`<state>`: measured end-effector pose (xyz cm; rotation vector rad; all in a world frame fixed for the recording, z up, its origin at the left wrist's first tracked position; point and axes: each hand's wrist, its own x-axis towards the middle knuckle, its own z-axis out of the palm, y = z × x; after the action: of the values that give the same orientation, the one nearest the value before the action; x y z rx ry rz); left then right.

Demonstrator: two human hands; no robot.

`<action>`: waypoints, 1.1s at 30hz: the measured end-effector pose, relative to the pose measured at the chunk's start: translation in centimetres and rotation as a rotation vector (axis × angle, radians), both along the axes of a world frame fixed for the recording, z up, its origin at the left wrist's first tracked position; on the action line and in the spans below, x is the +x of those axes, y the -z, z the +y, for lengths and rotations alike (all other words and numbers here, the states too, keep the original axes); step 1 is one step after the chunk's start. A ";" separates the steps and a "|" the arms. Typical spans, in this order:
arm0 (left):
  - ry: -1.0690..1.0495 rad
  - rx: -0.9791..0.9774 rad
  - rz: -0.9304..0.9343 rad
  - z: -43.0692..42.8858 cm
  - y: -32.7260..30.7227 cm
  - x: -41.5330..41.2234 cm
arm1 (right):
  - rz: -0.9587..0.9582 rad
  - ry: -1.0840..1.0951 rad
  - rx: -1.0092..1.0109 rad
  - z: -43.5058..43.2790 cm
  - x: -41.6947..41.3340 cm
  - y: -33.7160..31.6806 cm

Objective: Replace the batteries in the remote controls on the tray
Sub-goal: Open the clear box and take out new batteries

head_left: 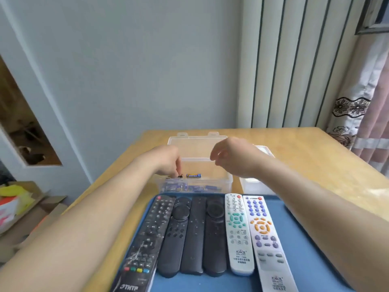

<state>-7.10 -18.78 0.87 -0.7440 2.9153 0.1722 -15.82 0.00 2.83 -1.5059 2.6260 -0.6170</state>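
- Pale blue-grey wall and a ribbed cream panel stand behind a light wooden table (294, 148); a patterned curtain (357, 123) hangs at 2 o'clock, and open cardboard boxes (31, 207) sit on the floor at 9 o'clock.
- At 6 o'clock on the table lies a flat blue plastic tray (294, 239) holding six remote controls side by side, button faces up.
- From its 9 o'clock side: a long black remote with coloured buttons (147, 234), three plain black remotes (194, 234), a white remote with green buttons (239, 232), and a white remote with orange and purple buttons (265, 239).
- At 12 o'clock from the tray, just beside its far edge, stands a clear plastic box (210, 182) with its hinged lid (197, 144) thrown back.
- Loose blue batteries (189, 188) lie on the box floor; one blue and gold battery (193, 175) lies higher, near the front wall.
- The left hand (168, 161) reaches down into the box's 9 o'clock end, fingertips drawn together on a small dark item; whether it grips cannot be told.
- The right hand (231, 159) hovers above the box, fingers loosely curled, holding nothing.
- A white tub (250, 184) sits at 3 o'clock of the box, partly hidden by the right forearm; its contents cannot be seen.
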 end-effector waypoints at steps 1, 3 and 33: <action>0.014 -0.004 -0.028 -0.4 -0.1 0.6 | -0.004 -0.024 0.044 -1.8 -0.1 0.5; 0.061 -0.040 -0.066 -0.4 0.0 1.1 | -0.019 -0.044 0.160 -4.3 -0.3 1.7; 0.224 -0.100 -0.238 -1.5 0.3 -1.1 | -0.140 -0.103 0.275 -8.1 -1.4 2.1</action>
<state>-8.22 -20.25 0.55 -0.4116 2.7656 -0.0804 -17.21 -8.08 0.74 -1.4472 2.3945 -0.3235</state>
